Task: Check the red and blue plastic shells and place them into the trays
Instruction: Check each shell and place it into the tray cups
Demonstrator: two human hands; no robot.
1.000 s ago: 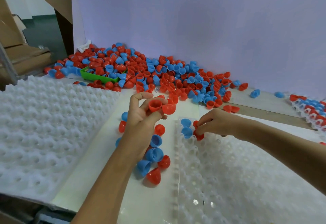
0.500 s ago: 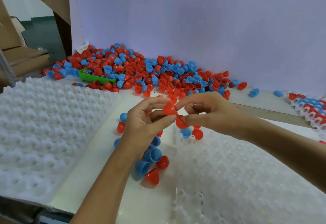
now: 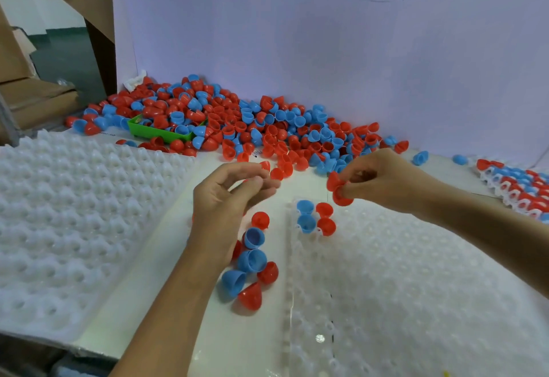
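Red shells, pair (image 3: 337, 188): two red half-domes pinched together in the right hand (image 3: 383, 182), above the far left corner of the clear tray (image 3: 416, 287).
Tray contents: two blue shells (image 3: 306, 216) and two red shells (image 3: 325, 219) seated in the corner cells.
Loose group (image 3: 252, 263): several red and blue shells on the table beside the tray.
Bulk pile (image 3: 237, 127): mixed red and blue shells against the backboard.
White foam tray (image 3: 74, 213): far left.

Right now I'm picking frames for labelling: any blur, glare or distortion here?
Head view: the left hand has motion-blurred fingertips; the right hand pinching two red plastic shells is sharper; a glare spot sits on the clear plastic tray; wide-angle bending shows at edges.
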